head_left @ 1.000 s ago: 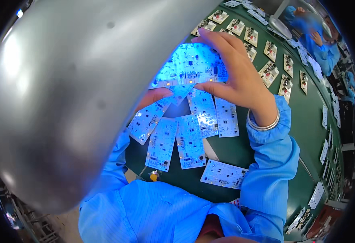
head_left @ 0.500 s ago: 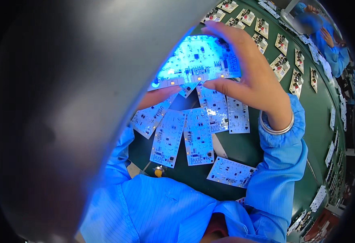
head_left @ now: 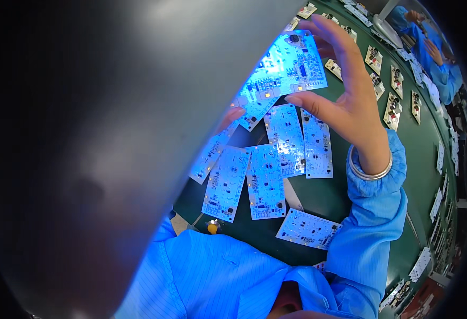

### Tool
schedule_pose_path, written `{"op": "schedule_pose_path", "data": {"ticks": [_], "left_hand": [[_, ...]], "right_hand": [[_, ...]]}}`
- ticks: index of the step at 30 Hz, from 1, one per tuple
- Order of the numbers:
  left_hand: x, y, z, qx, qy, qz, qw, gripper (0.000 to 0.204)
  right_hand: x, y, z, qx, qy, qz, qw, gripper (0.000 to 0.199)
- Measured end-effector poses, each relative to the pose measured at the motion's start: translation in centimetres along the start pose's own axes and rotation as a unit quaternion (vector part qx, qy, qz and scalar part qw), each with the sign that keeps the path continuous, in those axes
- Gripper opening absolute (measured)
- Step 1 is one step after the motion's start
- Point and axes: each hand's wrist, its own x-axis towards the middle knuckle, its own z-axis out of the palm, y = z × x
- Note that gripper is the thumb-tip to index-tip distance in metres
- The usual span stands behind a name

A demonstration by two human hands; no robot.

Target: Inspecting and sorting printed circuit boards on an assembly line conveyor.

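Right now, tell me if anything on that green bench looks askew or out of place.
The white rectangular circuit boards lie fanned and overlapping on the green bench, not squared. One board lies apart, tilted, near the blue sleeve. The right hand holds another board up under blue light.

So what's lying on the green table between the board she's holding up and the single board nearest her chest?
In the head view, a fan of white circuit boards lies between the raised board and the lone board, then bare green table.

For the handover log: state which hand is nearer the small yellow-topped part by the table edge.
Left. The left hand, mostly hidden behind the grey lamp shade, is closer to the yellow-topped part; the right hand holds the raised board farther off.
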Motion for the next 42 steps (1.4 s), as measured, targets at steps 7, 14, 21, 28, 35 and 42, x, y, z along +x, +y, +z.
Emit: {"op": "schedule_pose_path", "data": {"ticks": [7,14,21,28,35,42], "left_hand": [[0.5,-0.3,0.9,0.001,0.014,0.004,1.0,0.089],[0.3,-0.7,0.4,-0.056,-0.043,-0.034,0.997,0.078],[0.3,-0.5,0.8,-0.041,-0.087,-0.104,0.99,0.07],[0.2,0.9,0.3,-0.009,-0.126,-0.189,0.974,0.067],[1.7,0.6,0.5,-0.395,-0.176,-0.429,0.793,0.071],[1.2,1.5,2.2,-0.524,-0.043,-0.546,0.653,0.066]], "right_hand": [[0.0,0.0,-0.5,0.03,0.013,0.014,0.999,0.073],[0.1,0.6,-0.1,0.054,0.014,0.005,0.998,0.07],[-0.8,0.7,-0.2,0.053,0.013,0.038,0.998,0.069],[-0.6,-0.7,-0.4,0.129,-0.024,0.138,0.982,0.07],[-0.2,0.4,-0.5,0.09,-0.036,0.175,0.98,0.064],[-1.1,1.2,-1.1,0.103,-0.085,0.093,0.987,0.074]]}}
